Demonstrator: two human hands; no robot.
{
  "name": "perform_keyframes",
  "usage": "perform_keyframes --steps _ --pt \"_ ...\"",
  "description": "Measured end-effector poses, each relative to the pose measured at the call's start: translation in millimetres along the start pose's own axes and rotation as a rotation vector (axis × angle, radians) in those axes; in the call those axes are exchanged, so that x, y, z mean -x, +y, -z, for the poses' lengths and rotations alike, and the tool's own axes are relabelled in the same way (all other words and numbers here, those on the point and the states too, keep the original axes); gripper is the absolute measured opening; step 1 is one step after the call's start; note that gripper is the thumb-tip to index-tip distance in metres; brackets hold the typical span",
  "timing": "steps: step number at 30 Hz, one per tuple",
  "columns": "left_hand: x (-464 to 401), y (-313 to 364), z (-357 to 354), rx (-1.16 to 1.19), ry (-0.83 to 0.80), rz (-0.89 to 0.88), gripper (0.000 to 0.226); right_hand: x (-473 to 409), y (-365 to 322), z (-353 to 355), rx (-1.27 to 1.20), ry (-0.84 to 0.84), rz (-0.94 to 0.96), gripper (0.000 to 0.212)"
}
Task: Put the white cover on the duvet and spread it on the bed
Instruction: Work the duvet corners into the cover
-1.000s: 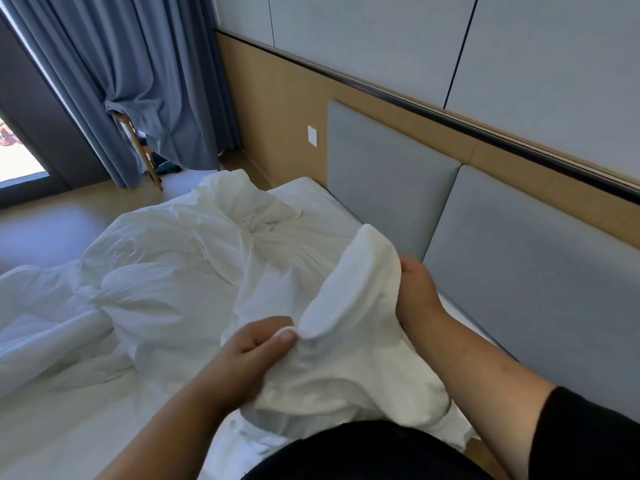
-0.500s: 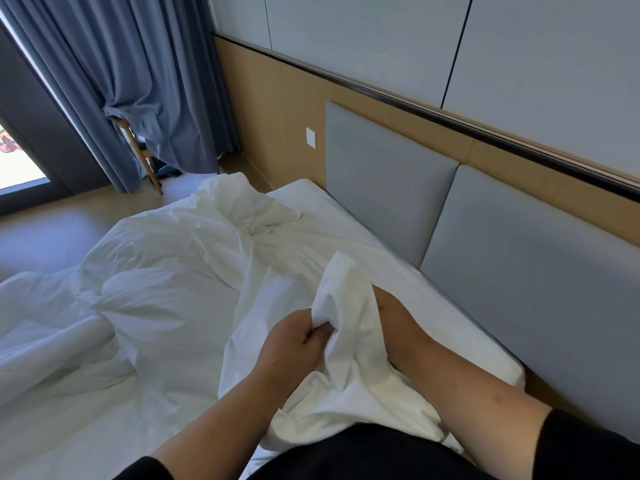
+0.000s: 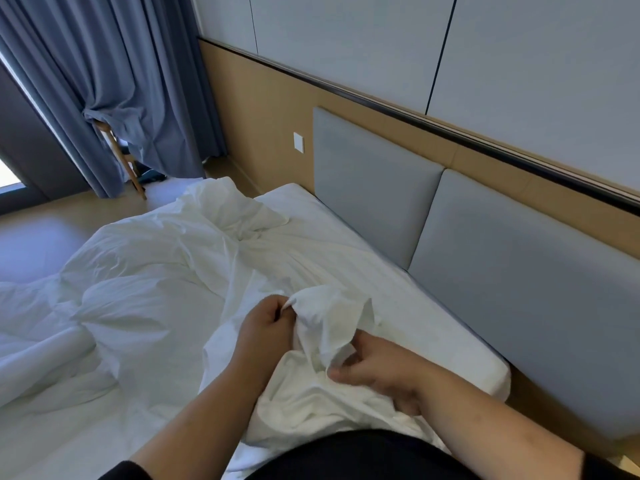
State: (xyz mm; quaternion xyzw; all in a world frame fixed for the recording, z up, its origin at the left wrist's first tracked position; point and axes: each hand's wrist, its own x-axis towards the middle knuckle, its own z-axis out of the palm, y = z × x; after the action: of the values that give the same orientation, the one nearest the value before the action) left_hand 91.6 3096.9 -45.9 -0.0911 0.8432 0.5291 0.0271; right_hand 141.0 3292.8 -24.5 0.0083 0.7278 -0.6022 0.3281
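A rumpled white cover (image 3: 332, 317) rises in a small peak in front of me on the bed (image 3: 433, 327). My left hand (image 3: 266, 327) pinches the cover's top fold with curled fingers. My right hand (image 3: 377, 370) grips a lower fold of the same cover, fingers bent around the cloth. More white bedding, the duvet (image 3: 138, 271), lies bunched across the left half of the mattress. I cannot tell where the duvet ends and the cover begins.
A grey padded headboard (image 3: 502, 282) runs along the right, backed by a wooden wall panel with a white switch (image 3: 298, 142). Blue curtains (image 3: 104, 81) hang at the far left over a wooden stand (image 3: 121, 157). Bare floor (image 3: 34, 244) lies beyond the bed.
The raised cover corner has come down lower onto the bed. My right hand moved from behind the cloth to its near side and took a lower fold. My left hand shifted up to the top fold.
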Motion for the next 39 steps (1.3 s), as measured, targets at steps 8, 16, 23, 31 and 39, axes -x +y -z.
perform_keyframes --steps 8,16,23,31,39 --pt "13 -4 -7 -0.103 -0.058 0.017 0.032 -29 14 14 -0.248 0.443 -0.056 0.028" --pt "15 -8 7 -0.315 0.005 -0.185 0.036 -32 -24 46 -0.157 0.474 -0.024 0.028" --pt "4 -18 18 -0.571 -0.024 -0.408 0.040 -32 -46 37 -0.244 0.409 -0.048 0.059" --pt "6 -1 35 -0.493 -0.016 -0.600 0.034 -21 -81 39 -0.278 0.374 0.324 0.044" --pt "37 38 84 -0.010 -0.218 -0.481 0.035 32 -78 21 -0.410 -0.011 0.514 0.024"
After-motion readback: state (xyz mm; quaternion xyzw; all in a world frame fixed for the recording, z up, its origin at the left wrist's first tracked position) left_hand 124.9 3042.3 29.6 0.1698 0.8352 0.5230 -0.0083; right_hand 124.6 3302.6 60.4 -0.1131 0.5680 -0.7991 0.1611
